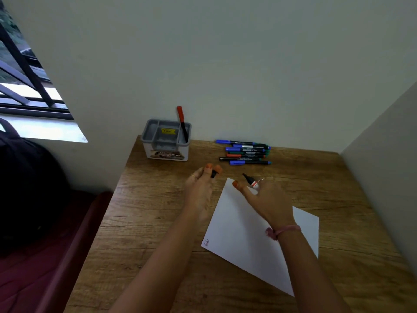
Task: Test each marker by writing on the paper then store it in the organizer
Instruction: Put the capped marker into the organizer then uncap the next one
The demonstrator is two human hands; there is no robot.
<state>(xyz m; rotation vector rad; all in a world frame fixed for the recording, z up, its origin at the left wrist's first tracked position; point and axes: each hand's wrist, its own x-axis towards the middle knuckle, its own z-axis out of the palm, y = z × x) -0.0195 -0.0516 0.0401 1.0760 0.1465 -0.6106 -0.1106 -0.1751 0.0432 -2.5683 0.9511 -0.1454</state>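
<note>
My right hand (pixel 266 199) grips an uncapped black marker (pixel 249 180) over the far corner of the white paper (pixel 248 240), its dark tip pointing away to the upper left. My left hand (pixel 200 184) pinches the marker's black cap (pixel 213 174) between its fingertips, just left of the paper. A short red scribble (pixel 206 242) marks the paper's left edge. The grey organizer (pixel 165 138) stands at the table's back left with a red-capped marker (pixel 182 123) upright in its right compartment. Several capped markers (pixel 244 152) lie in a row at the back.
The wooden table (pixel 158 222) meets a wall at the back and a side panel on the right. A dark bag (pixel 27 188) and a maroon seat (pixel 45 267) sit left of the table, below a window.
</note>
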